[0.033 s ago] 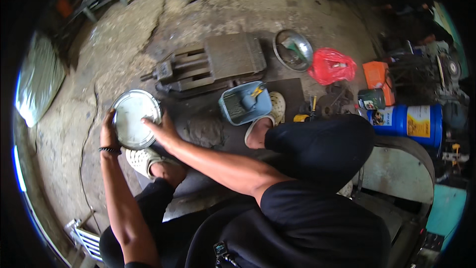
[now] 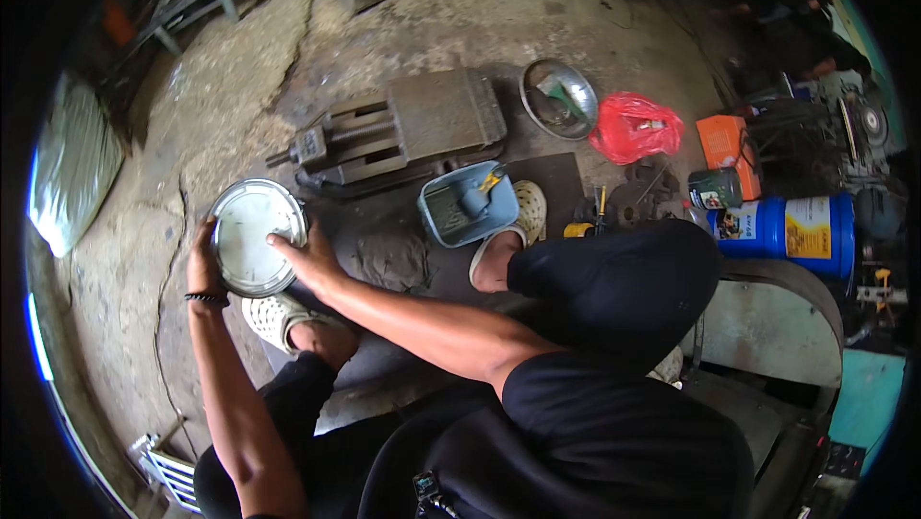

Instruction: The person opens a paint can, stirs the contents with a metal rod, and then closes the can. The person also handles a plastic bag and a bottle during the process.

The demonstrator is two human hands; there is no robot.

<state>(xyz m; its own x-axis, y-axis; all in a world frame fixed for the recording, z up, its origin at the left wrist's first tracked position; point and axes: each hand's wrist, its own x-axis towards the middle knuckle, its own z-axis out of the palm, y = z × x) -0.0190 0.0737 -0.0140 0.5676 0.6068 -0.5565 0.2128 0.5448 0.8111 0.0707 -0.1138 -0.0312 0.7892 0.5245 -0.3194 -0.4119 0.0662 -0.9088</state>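
Between my two hands is a round metal can (image 2: 254,248) with a pale lid and a raised silvery rim, its top facing up at me. My left hand (image 2: 202,265) wraps its left side, with a dark beaded band at the wrist. On the opposite side my right hand (image 2: 313,258) grips the rim, thumb laid over the lid. The can's sides and underside are mostly hidden, as are several fingertips. Just below it stands my left foot in a cream clog (image 2: 271,318).
A machine vise (image 2: 446,116) lies ahead on the floor. Near my right foot sits a blue-grey plastic tub (image 2: 445,209) holding a yellow-handled tool. Farther right are a steel bowl (image 2: 576,87), a red plastic bag (image 2: 628,133), an orange box (image 2: 721,143) and a blue drum (image 2: 844,241).
The whole view has shifted slightly. My hands keep the same hold on the can, which appears a touch lower and farther left.
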